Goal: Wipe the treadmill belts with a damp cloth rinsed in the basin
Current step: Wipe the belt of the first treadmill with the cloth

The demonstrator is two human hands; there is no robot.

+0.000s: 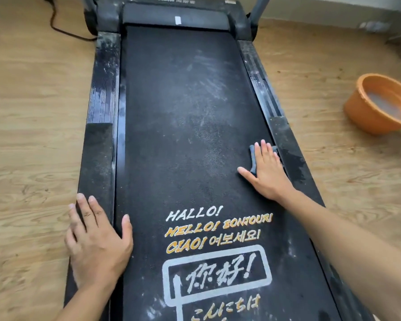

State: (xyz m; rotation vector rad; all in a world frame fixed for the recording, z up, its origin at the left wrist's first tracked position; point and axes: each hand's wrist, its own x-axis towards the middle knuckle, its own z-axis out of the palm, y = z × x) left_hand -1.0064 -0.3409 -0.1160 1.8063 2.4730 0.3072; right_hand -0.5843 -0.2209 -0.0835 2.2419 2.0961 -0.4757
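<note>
Cloth: small dark rag (pixel 252 158), flattened on the treadmill belt (pixel 183 112) at its right edge.
Right hand (pixel 267 170): fingers straight and spread, pressing the cloth flat, not curled round it.
Left hand (pixel 95 242): flat on the left side rail (pixel 97 158), thumb over the belt, holding nothing.
Belt surface: rough-looking, with dusty streaks further up — likely to drag on the cloth.
Handling: soft, limp, light, probably wet; best pinned under the palm for wiping and pinched at a bunched edge for lifting.
Basin (pixel 366 117): orange, water inside, on the floor well apart to the right.
</note>
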